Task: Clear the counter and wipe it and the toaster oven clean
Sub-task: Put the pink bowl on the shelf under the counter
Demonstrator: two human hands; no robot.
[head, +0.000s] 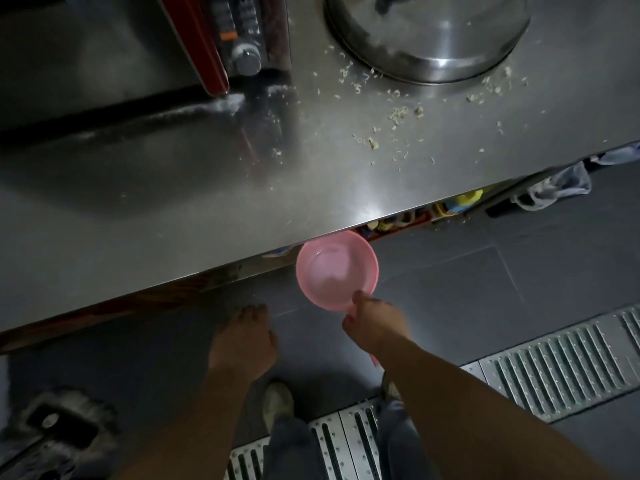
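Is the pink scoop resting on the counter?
No, the right hand holds the pink scoop by its handle below the counter edge, over the floor.

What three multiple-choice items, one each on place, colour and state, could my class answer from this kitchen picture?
1. Where do the crumbs lie?
A on the counter by the metal pot
B in the scoop
C on the floor grate

2. What colour is the scoop?
A blue
B pink
C green

3. What is the right hand doing?
A hanging idle
B pressing the counter
C gripping the scoop's handle

Key: 1 A, they are scattered on the counter before the pot; 2 B, plainly pink; 3 C, fingers wrap the handle.
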